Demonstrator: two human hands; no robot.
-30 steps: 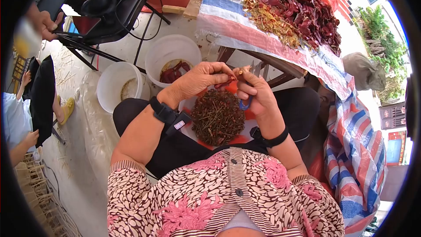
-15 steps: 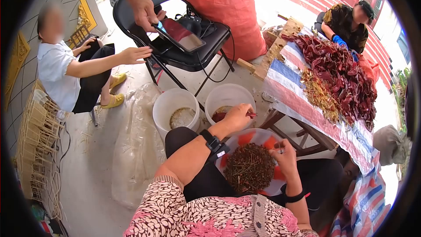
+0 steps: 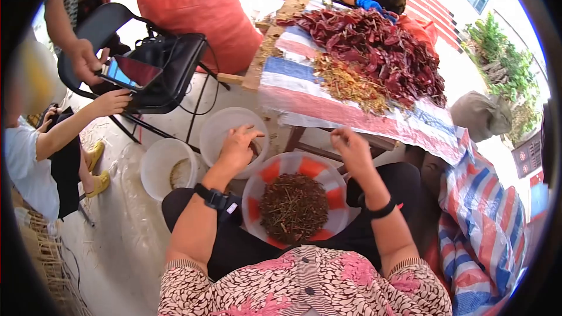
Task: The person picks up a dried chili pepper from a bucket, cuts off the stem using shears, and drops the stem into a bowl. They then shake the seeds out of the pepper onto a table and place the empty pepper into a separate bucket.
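My left hand (image 3: 237, 151) is over the rim of the white bucket (image 3: 218, 126), its fingers spread and nothing seen in them. Something dark red shows inside the bucket beside the hand. My right hand (image 3: 353, 151) is raised near the front edge of the striped cloth (image 3: 293, 96), fingers curled together and slightly blurred; what they hold, if anything, is hidden. Between my legs sits a red-and-white basin (image 3: 253, 192) with a heap of brown stems and bits (image 3: 294, 208). Dark red dried peppers (image 3: 374, 47) and yellowish bits (image 3: 351, 85) lie on the cloth.
A second white bucket (image 3: 153, 169) stands at the left. Behind it is a black folding chair (image 3: 170, 73), where a person holds a tablet (image 3: 120, 73); a seated person reaches toward it. Across the table another person wears blue gloves (image 3: 369, 3). A big red sack (image 3: 193, 11) stands behind.
The view has turned right. My left hand has opened, and the red piece it held is no longer in its fingers. My right hand has moved up from the basin toward the cloth.
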